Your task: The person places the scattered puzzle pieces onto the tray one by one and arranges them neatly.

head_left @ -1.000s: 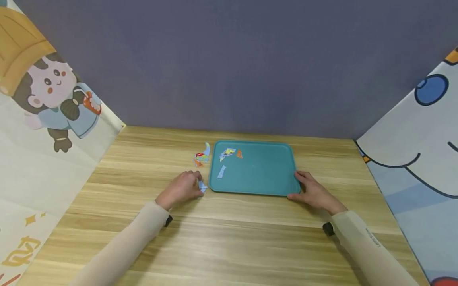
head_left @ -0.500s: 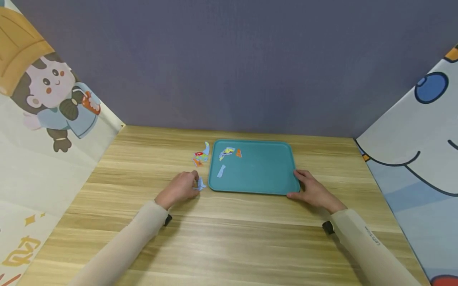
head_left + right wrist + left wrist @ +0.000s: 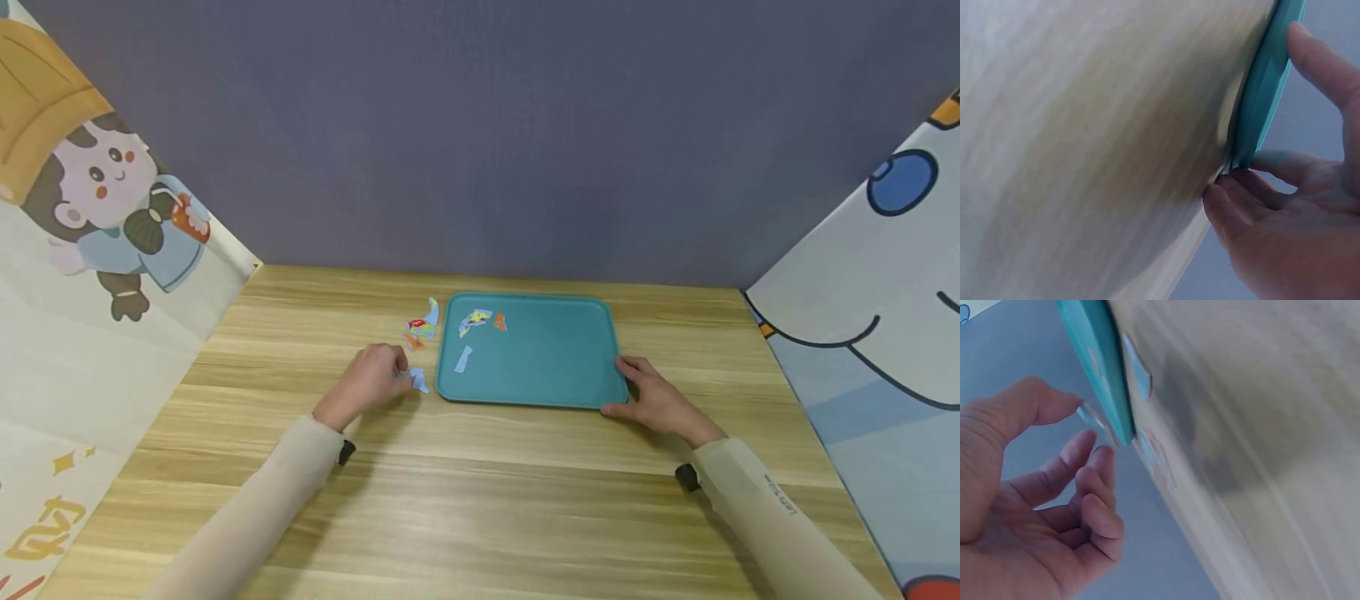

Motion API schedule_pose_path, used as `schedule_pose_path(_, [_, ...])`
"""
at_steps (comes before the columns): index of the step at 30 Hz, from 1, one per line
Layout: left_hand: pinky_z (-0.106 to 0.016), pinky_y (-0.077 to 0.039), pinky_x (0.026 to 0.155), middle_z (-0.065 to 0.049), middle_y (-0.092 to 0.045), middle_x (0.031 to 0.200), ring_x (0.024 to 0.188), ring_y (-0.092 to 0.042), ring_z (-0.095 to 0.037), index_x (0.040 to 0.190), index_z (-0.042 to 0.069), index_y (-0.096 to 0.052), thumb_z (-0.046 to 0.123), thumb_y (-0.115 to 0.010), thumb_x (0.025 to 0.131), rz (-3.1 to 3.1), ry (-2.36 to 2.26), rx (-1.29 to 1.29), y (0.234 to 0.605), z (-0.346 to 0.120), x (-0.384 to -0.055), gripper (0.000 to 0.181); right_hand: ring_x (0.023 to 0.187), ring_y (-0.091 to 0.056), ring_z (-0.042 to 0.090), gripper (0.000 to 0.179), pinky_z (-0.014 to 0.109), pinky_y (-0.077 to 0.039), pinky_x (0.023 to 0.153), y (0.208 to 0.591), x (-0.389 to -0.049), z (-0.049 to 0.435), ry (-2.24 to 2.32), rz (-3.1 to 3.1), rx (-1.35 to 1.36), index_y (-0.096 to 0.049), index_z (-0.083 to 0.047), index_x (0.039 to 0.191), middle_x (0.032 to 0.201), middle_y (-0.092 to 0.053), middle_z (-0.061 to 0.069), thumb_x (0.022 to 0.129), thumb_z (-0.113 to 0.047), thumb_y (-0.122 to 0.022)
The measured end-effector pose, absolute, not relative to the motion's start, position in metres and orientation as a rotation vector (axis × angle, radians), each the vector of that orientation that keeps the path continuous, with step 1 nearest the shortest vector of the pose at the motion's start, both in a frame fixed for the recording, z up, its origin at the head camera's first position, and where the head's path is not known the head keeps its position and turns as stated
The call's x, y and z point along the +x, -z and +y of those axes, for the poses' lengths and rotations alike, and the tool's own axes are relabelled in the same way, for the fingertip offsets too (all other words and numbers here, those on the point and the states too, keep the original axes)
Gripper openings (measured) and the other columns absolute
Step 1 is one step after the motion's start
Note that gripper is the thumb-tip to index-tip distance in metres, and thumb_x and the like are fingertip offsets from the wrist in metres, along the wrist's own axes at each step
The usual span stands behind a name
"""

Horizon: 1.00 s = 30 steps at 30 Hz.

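Note:
My left hand (image 3: pixel 369 379) is over the table just left of the tray. In the left wrist view, its thumb and fingertips pinch a thin, light blue puzzle piece (image 3: pixel 1097 422). Another light blue puzzle piece (image 3: pixel 420 382) lies on the wood beside those fingertips. At the tray's near right corner, my right hand (image 3: pixel 658 404) holds the teal tray (image 3: pixel 540 367), with thumb and fingers spread around the corner. Inside the tray, toward its left side, are a pale blue strip-like piece (image 3: pixel 463 359), a yellow and blue cluster (image 3: pixel 475 320) and an orange piece (image 3: pixel 500 322).
More coloured pieces lie left of the tray: a curved blue one (image 3: pixel 432 312), a red and green one (image 3: pixel 422 328) and an orange one (image 3: pixel 412 341). A dark grey panel (image 3: pixel 487 150) rises behind the wooden table (image 3: pixel 465 500). Cartoon-printed panels flank both sides.
My left hand has drawn slightly left and away from the tray, with the blue piece at its fingertips shifting along. My right hand and the tray have stayed in place.

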<state>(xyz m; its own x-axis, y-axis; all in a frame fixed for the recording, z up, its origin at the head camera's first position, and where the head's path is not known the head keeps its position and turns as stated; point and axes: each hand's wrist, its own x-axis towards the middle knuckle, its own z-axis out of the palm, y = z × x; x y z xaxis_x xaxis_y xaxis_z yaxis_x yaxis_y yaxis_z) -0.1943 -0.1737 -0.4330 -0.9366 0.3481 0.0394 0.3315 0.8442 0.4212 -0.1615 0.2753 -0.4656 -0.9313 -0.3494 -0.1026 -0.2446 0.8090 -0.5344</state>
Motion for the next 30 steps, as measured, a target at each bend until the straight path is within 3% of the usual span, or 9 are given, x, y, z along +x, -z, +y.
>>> schedule_pose_path(9, [-0.034,-0.045,0.064,-0.003,-0.061,0.081,0.068,-0.053,-0.017,0.076,0.01,-0.063,0.015,-0.071,0.077,3.039,-0.759,0.633,0.421,-0.162,-0.201,0.009,0.129,-0.027,0.048,0.096,0.059,-0.028,0.1,0.466,-0.16,0.276,0.793,2.796,-0.44,-0.025,0.011,0.143,0.144,-0.023,0.028,0.08,-0.047,-0.071])
schedule_pose_path(17, [-0.032,-0.045,0.063,-0.003,-0.06,0.077,0.065,-0.051,-0.016,0.074,0.008,-0.064,0.013,-0.068,0.076,3.056,-0.796,0.693,0.414,-0.142,-0.207,0.007,0.132,-0.025,0.045,0.097,0.057,-0.028,0.101,0.469,-0.161,0.279,0.81,2.78,-0.447,-0.024,0.009,0.144,0.147,-0.021,0.025,0.08,-0.047,-0.071])
schedule_pose_path(24, [-0.033,-0.043,0.067,-0.002,-0.061,0.075,0.069,-0.05,-0.016,0.07,0.012,-0.062,0.015,-0.069,0.076,3.03,-0.793,0.781,0.417,-0.118,-0.216,0.01,0.132,-0.026,0.044,0.096,0.056,-0.029,0.101,0.469,-0.162,0.279,0.818,2.776,-0.448,-0.024,0.009,0.144,0.147,-0.021,0.025,0.08,-0.046,-0.071])
schedule_pose_path(30, [-0.029,-0.041,0.059,-0.002,-0.058,0.07,0.064,-0.047,-0.014,0.069,0.012,-0.059,0.014,-0.068,0.076,2.986,-0.797,0.85,0.42,-0.097,-0.225,0.012,0.131,-0.027,0.045,0.096,0.057,-0.028,0.101,0.466,-0.161,0.277,0.824,2.783,-0.455,-0.025,0.01,0.143,0.145,-0.023,0.026,0.08,-0.046,-0.072])
